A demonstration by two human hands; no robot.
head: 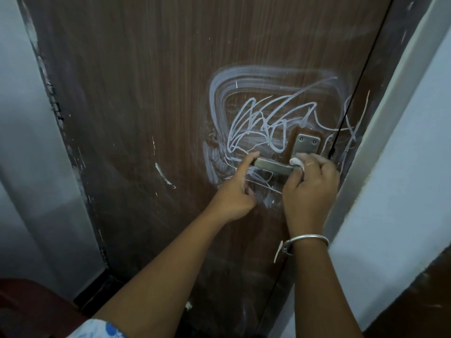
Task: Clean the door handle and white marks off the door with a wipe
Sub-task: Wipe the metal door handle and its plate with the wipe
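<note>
White wipe (pixel 370 163) on door handle (pixel 273 166), right hand (pixel 311 191) pinching

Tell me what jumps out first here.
Thick white marks scrawl across the brown door, densest just above the door handle at centre right. At the handle's plate end the right hand pinches a small wipe against the metal, while the left hand touches its free end with a forefinger.

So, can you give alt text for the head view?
The right hand presses a white wipe on the metal door handle, while the left hand touches its end with the index finger. White scribbles mark the brown door.
</note>
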